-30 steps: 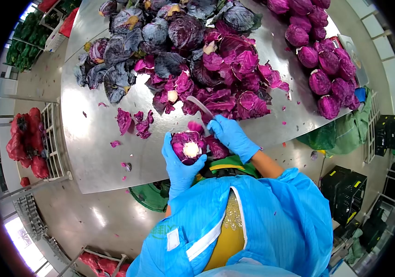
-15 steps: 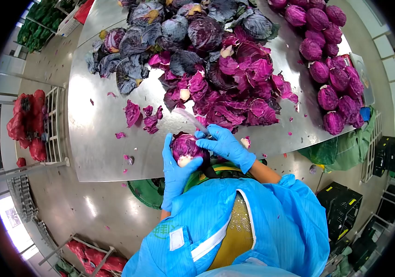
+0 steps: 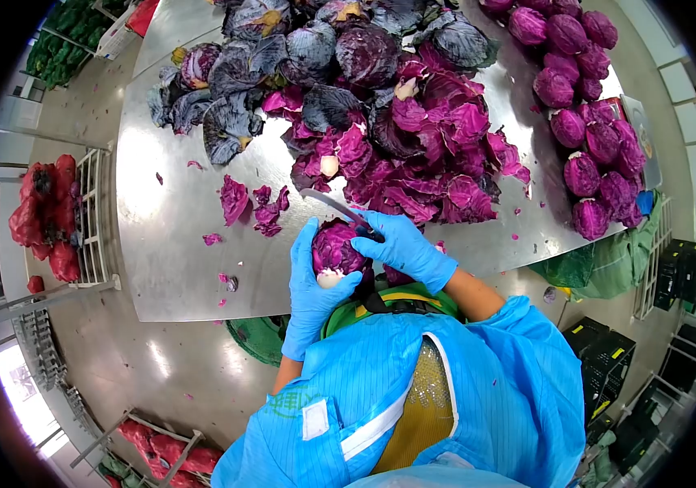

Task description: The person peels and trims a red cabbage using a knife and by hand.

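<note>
My left hand (image 3: 315, 289), in a blue glove, is wrapped round the left side of a red cabbage (image 3: 338, 246), whose pale cut stem end faces me. In my right hand (image 3: 403, 246), also gloved, is a knife (image 3: 334, 202), its blade pointing left and away over the table. The right fingers and thumb lie against the cabbage's upper right side. Just beyond the blade lies a heap of loose purple cabbage leaves (image 3: 413, 154). Part of the knife's handle is hidden in the right fist.
Dark-leaved cabbages (image 3: 307, 57) pile at the back of the metal table (image 3: 193, 203). Peeled red cabbages (image 3: 596, 142) are stacked along its right edge. Red net sacks (image 3: 47, 211) stand left on a rack, and black crates (image 3: 600, 362) sit on the floor at right.
The cabbage has turned slightly and moved a little up in view, with the left hand around it. My right hand has shifted right and tilted, and the blade now looks darker.
</note>
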